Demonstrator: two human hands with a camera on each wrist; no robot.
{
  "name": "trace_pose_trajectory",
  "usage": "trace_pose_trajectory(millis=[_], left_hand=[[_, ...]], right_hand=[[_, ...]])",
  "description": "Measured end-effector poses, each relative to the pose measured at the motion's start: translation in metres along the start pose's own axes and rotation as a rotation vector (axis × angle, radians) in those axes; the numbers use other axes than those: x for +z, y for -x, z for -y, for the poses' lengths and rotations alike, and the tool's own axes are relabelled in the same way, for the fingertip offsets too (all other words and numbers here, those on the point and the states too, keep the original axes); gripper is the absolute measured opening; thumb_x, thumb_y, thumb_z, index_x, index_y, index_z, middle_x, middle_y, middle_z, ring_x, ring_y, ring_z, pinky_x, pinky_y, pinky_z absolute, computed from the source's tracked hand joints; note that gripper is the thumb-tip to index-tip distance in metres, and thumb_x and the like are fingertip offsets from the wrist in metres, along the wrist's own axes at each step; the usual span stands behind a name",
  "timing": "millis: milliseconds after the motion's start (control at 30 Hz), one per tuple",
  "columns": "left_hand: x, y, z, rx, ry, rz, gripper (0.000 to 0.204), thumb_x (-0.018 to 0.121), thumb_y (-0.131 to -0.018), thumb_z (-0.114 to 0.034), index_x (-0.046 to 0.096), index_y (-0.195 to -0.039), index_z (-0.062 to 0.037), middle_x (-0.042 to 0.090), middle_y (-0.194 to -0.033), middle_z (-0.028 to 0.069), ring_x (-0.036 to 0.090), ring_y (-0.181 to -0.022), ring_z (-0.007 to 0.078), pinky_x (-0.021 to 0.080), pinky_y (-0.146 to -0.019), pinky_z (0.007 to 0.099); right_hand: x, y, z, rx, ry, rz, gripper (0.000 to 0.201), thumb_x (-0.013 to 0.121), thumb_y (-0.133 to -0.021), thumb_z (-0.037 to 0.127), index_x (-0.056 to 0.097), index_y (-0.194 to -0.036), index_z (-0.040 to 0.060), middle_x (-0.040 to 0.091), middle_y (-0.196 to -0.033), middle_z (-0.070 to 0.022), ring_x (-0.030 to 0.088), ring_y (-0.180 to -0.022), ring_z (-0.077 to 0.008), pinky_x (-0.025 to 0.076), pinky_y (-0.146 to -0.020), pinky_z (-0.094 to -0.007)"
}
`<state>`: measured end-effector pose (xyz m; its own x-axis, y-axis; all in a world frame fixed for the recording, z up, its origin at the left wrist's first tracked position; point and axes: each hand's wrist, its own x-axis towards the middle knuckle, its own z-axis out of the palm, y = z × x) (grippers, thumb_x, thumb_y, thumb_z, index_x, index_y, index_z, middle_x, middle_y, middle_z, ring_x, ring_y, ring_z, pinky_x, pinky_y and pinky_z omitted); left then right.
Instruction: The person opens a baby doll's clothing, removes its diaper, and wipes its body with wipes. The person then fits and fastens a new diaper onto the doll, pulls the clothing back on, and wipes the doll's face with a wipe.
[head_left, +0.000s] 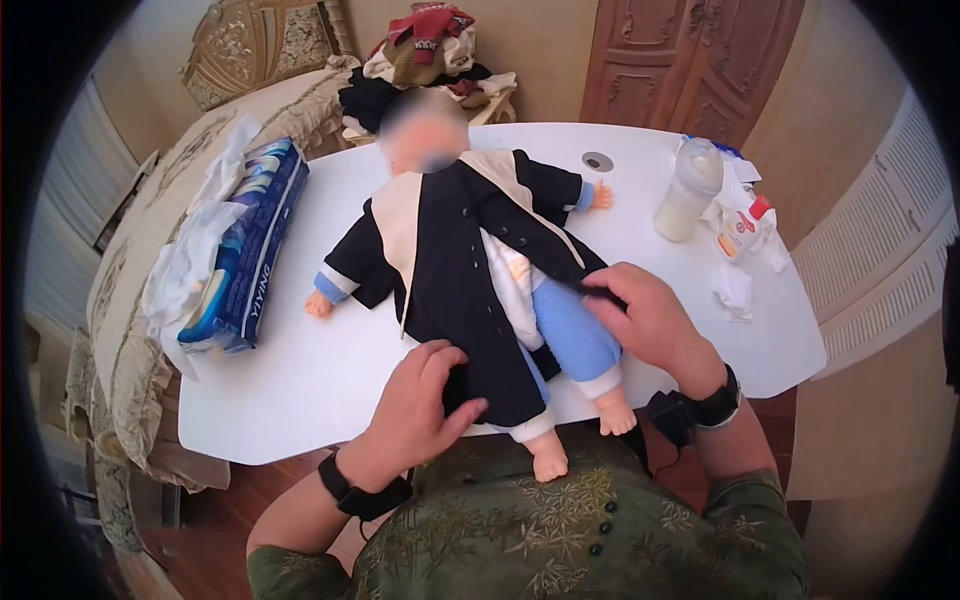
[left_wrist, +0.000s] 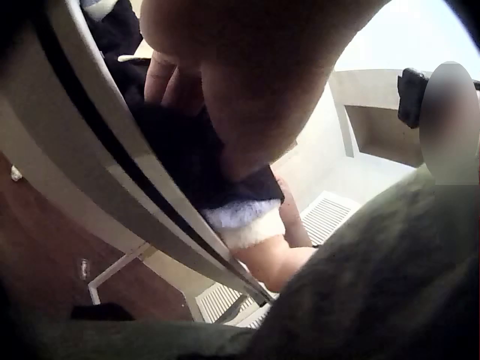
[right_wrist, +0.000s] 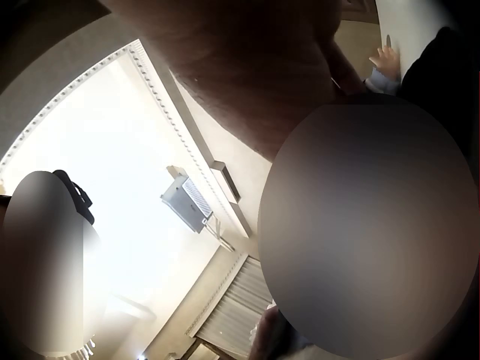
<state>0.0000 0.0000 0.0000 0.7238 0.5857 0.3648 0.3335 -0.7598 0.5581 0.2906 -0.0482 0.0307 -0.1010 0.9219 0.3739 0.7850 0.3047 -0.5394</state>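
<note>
A doll (head_left: pixel 553 452) lies on its back on a white table, its head blurred. It wears a black coat (head_left: pixel 445 250) with cream panels over light blue trousers (head_left: pixel 575 325) and a white patterned garment (head_left: pixel 512 275). My left hand (head_left: pixel 412 408) rests on the coat's lower left side, thumb spread from the fingers; in the left wrist view the fingers and thumb lie against the dark cloth (left_wrist: pixel 180 146). With my right hand (head_left: pixel 650 315) I pinch the edge of the coat's open right front, over the doll's thigh. A blurred patch covers much of the right wrist view.
On the white table (head_left: pixel 250 415), a blue diaper pack (head_left: pixel 265 240) with white cloths stands at left. A baby bottle (head_left: pixel 688 190), a small red-capped bottle (head_left: pixel 742 228) and crumpled tissues (head_left: pixel 735 290) are at right. Piled clothes (head_left: pixel 425 50) and a bed (head_left: pixel 150 180) lie beyond.
</note>
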Motion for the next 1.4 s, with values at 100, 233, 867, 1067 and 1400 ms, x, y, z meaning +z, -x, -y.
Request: trace_pose_trajectory(millis=[100, 233, 867, 1067, 1400], left_hand=[[0.008, -0.003, 0.012, 0.069, -0.132, -0.032, 0.043, 0.074, -0.073, -0.018, 0.051, -0.105, -0.0011, 0.054, -0.104, 0.0184, 0.054, -0.092, 0.0365, 0.045, -0.08, 0.0406], [0.012, -0.004, 0.017, 0.044, -0.078, 0.001, 0.033, 0.072, -0.075, -0.016, 0.052, -0.097, -0.0019, 0.056, -0.095, 0.016, 0.055, -0.086, 0.0346, 0.045, -0.074, 0.0393], [-0.056, -0.016, 0.011, -0.2, -0.054, -0.056, 0.014, 0.06, -0.085, -0.015, 0.053, -0.082, -0.0027, 0.056, -0.076, 0.0148, 0.056, -0.068, 0.0346, 0.045, -0.06, 0.0389], [-0.12, -0.037, 0.059, -0.377, -0.282, -0.271, 0.018, 0.052, -0.089, -0.016, 0.052, -0.083, 0.0005, 0.051, -0.068, 0.0173, 0.053, -0.064, 0.0314, 0.042, -0.06, 0.036], [-0.065, -0.052, 0.115, -0.527, -0.54, -0.292, 0.017, 0.053, -0.087, -0.019, 0.057, -0.088, -0.0029, 0.063, -0.076, 0.0149, 0.062, -0.074, 0.0333, 0.047, -0.066, 0.0434]], right_hand=[[-0.002, -0.004, -0.004, 0.071, 0.066, -0.038, 0.027, 0.062, -0.082, 0.017, 0.059, -0.105, 0.0031, 0.063, -0.092, -0.0159, 0.06, -0.087, -0.0354, 0.048, -0.076, -0.0387], [-0.017, -0.013, -0.01, 0.111, -0.068, -0.173, 0.019, 0.058, -0.085, 0.011, 0.059, -0.101, 0.0018, 0.063, -0.086, -0.0142, 0.061, -0.081, -0.0282, 0.048, -0.073, -0.0335], [-0.023, -0.159, -0.099, -0.224, 0.462, -0.52, 0.017, 0.062, -0.082, 0.02, 0.067, -0.09, 0.0063, 0.062, -0.085, -0.0122, 0.058, -0.084, -0.0324, 0.047, -0.075, -0.0408], [-0.002, -0.151, -0.109, -0.101, 0.535, -0.451, 0.017, 0.059, -0.086, 0.021, 0.061, -0.088, 0.0039, 0.061, -0.084, -0.0157, 0.058, -0.08, -0.0364, 0.046, -0.071, -0.0445], [0.018, -0.132, -0.106, 0.209, 0.454, -0.11, 0.021, 0.06, -0.085, 0.023, 0.06, -0.092, 0.0042, 0.062, -0.089, -0.0158, 0.06, -0.085, -0.0357, 0.048, -0.075, -0.0437]])
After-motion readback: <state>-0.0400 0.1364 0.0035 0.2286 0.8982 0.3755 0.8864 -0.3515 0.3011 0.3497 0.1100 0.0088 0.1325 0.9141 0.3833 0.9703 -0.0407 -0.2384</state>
